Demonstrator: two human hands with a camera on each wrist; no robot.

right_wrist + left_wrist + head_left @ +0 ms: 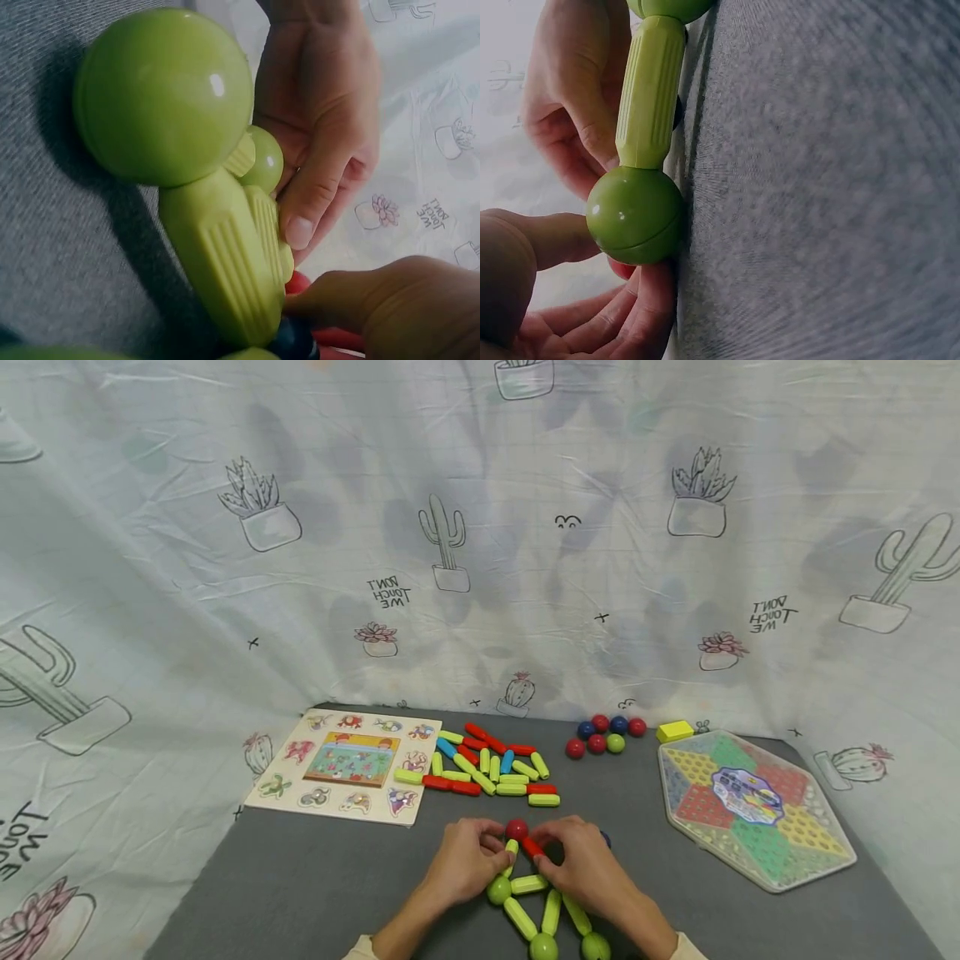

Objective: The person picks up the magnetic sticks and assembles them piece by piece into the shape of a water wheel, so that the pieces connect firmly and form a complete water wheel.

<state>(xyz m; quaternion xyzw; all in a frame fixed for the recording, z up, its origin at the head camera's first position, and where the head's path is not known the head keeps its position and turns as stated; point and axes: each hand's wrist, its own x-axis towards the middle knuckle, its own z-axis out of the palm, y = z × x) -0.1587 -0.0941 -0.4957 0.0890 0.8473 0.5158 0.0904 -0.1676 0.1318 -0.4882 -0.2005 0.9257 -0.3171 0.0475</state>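
Note:
A magnetic stick-and-ball frame of yellow-green sticks point(529, 884) and green balls point(543, 947) lies on the grey cloth. At its far end sits a red ball point(517, 830), between my two hands. My left hand point(468, 860) pinches the yellow-green stick point(512, 853) joining the red ball to a green ball point(635, 216). My right hand point(585, 866) pinches a red stick point(532, 847) whose far end meets the red ball. In the right wrist view a dark blue ball point(294, 339) shows beside my right fingers. The red stick's near end is hidden by that hand.
Loose red, blue and yellow-green sticks point(483, 762) lie beyond my hands. Several loose balls point(596, 744) and a yellow block point(675, 731) sit at the back. A wooden puzzle board point(285, 797) is at left, a hexagonal game board point(750, 802) at right. A patterned curtain point(480, 527) hangs behind.

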